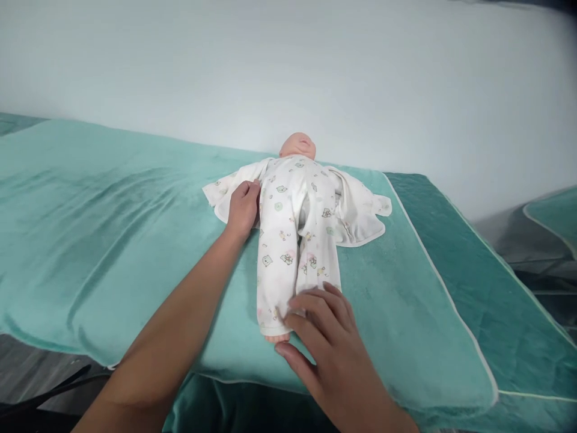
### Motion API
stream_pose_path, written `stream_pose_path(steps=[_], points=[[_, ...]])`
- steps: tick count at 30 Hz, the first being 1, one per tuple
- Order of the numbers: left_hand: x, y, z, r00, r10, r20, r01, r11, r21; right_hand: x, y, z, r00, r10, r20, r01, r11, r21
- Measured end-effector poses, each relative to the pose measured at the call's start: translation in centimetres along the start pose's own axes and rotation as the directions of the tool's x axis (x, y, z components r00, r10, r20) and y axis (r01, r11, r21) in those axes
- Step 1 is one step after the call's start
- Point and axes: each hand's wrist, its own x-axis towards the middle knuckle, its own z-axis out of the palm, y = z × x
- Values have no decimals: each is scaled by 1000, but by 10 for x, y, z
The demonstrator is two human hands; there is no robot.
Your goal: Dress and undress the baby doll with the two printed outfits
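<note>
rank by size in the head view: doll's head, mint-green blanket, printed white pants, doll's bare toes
1. mint-green blanket
2. printed white pants
3. doll's head
4. doll's bare toes, only one foot's showing

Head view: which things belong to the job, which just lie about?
Job:
smooth pink baby doll
white printed cloth trousers, at left hand and right hand
white printed cloth top
pale green plush blanket beneath

Lying about:
dark green velvety cover, right
pale green cloth, right edge
</note>
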Motion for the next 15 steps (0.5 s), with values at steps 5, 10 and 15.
stream_pose_path(steps=[5, 10, 15], points=[[2, -4, 0, 1000, 13, 23, -13, 1000, -14, -5, 7, 6, 1000, 3, 3, -3, 999, 53], [2, -6, 0, 998, 30, 52, -27, 999, -47, -2, 2, 1, 996, -84, -22, 85, 993, 78], [3, -6, 0, 999, 12, 30, -11, 999, -52, 0, -4, -9, 983, -182, -19, 183, 968, 170]])
